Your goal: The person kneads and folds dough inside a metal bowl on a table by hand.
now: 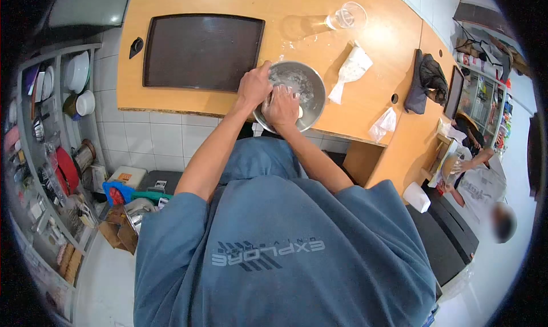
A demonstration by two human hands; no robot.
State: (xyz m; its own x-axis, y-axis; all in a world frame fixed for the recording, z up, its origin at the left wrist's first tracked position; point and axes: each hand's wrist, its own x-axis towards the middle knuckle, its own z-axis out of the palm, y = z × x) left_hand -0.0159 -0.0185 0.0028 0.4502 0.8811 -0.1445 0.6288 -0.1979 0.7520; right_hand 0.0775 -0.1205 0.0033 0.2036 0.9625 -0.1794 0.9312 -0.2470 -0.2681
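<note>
A metal mixing bowl [311, 87] stands at the table's near edge, its inside smeared with white, flour-like residue. My left hand [255, 87] is closed on the bowl's left rim. Inside the bowl, my right hand [281, 106], whitened over the fingers, presses down with its fingers bent over a pale lump of dough [300, 112]. Most of that lump is hidden beneath the hand. Left of the bowl lies a dark baking tray [202, 53], close to my left hand.
Farther right on the wooden table [274, 4] are a clear plastic cup [349, 15] on its side, a white piping bag [351, 67] and a small plastic bag [383, 125]. Dark cloth [434, 78] lies beyond. Shelves [57, 127] line the left; another person [482, 184] works at right.
</note>
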